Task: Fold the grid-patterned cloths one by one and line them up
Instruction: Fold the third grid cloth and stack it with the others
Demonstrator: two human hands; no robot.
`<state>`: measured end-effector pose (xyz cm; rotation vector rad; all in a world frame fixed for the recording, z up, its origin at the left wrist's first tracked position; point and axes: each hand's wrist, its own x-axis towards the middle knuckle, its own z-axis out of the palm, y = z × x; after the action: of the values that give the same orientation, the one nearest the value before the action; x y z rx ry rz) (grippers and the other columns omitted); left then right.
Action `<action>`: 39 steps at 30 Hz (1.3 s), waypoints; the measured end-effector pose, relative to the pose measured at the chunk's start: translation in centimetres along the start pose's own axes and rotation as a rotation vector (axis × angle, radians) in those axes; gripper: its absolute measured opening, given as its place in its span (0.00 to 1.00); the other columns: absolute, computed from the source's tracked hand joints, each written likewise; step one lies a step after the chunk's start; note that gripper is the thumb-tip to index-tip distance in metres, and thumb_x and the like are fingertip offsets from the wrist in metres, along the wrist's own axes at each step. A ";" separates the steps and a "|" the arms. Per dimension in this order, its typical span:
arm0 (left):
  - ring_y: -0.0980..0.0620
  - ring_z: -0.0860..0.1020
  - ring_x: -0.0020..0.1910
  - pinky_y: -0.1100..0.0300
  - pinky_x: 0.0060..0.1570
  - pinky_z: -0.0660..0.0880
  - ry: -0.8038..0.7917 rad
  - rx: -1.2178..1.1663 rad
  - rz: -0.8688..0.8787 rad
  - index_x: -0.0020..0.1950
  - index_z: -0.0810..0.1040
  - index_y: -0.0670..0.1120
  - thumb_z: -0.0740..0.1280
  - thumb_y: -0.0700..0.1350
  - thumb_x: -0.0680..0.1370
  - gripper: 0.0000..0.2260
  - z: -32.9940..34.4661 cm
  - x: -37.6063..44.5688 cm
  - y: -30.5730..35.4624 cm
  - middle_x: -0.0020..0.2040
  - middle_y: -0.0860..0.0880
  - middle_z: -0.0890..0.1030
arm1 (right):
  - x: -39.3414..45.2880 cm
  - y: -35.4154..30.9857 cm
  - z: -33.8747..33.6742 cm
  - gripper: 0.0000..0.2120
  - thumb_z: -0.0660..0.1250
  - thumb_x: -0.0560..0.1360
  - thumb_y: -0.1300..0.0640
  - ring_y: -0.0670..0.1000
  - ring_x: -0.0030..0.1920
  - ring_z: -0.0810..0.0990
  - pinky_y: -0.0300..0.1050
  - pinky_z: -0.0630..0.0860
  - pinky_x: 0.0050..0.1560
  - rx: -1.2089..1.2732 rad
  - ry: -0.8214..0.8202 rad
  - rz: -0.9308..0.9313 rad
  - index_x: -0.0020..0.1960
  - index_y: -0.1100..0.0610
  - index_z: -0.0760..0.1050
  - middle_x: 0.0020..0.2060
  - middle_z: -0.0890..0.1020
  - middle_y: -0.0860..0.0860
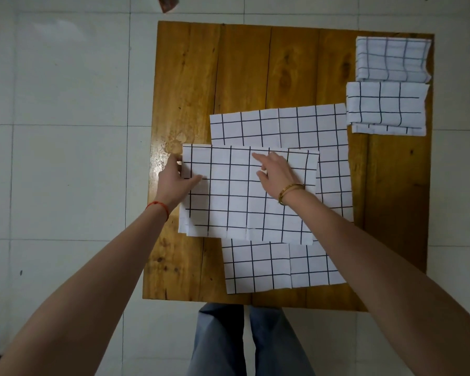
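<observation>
Two hands are on the half-folded cloth at mid-table: its left edge is pinched by the left hand, and its top is pressed by the flat, open right hand. It lies skewed over an unfolded cloth, so that one could be dragged along. A crooked fold is likely, spoiling the line with the two folded cloths at the table's far right.

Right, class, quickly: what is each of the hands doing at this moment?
Left hand: grips the left edge of the half-folded cloth, thumb on top.
Right hand: open, fingers flat, pressing that cloth.
</observation>
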<state>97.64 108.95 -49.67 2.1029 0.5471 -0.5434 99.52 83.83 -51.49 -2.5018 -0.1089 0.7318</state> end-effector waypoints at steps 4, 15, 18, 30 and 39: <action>0.49 0.79 0.45 0.60 0.41 0.76 -0.002 0.051 0.002 0.65 0.69 0.44 0.71 0.42 0.74 0.21 0.0 -0.8 -0.4 0.51 0.48 0.78 | -0.5 0.0 0.4 0.28 0.60 0.78 0.58 0.55 0.60 0.69 0.50 0.69 0.64 -0.078 -0.057 0.010 0.76 0.49 0.56 0.57 0.70 0.54; 0.54 0.81 0.53 0.58 0.51 0.80 -0.191 -0.225 0.187 0.70 0.68 0.52 0.69 0.40 0.76 0.24 -0.3 -4.3 3.4 0.57 0.53 0.80 | -1.3 -0.1 1.1 0.48 0.73 0.70 0.49 0.55 0.58 0.67 0.47 0.69 0.60 -0.232 -0.105 -0.006 0.77 0.48 0.44 0.57 0.67 0.56; 0.57 0.80 0.55 0.58 0.53 0.80 -0.229 -0.252 0.220 0.71 0.67 0.51 0.69 0.40 0.76 0.25 0.4 -4.7 4.6 0.59 0.53 0.79 | -1.4 -0.3 1.4 0.50 0.74 0.68 0.48 0.56 0.57 0.68 0.47 0.69 0.60 -0.272 -0.077 -0.002 0.77 0.49 0.43 0.57 0.67 0.57; 0.48 0.81 0.45 0.61 0.34 0.79 -0.277 -0.252 0.284 0.71 0.66 0.55 0.69 0.41 0.75 0.27 5.7 -5.9 7.9 0.52 0.45 0.80 | -2.3 0.0 0.1 0.20 0.64 0.76 0.58 0.53 0.52 0.79 0.50 0.77 0.55 0.456 0.142 0.145 0.67 0.50 0.71 0.55 0.79 0.54; 0.53 0.81 0.51 0.56 0.50 0.81 -0.356 -0.248 0.253 0.75 0.61 0.52 0.72 0.45 0.75 0.33 11.3 -6.1 8.6 0.57 0.50 0.79 | -4.4 4.4 -4.3 0.24 0.57 0.77 0.38 0.50 0.38 0.79 0.43 0.75 0.39 0.806 0.251 0.369 0.45 0.58 0.79 0.38 0.82 0.53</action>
<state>95.54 93.94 -46.68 1.7545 0.1330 -0.6489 97.69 77.13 -48.50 -1.8125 0.6279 0.4558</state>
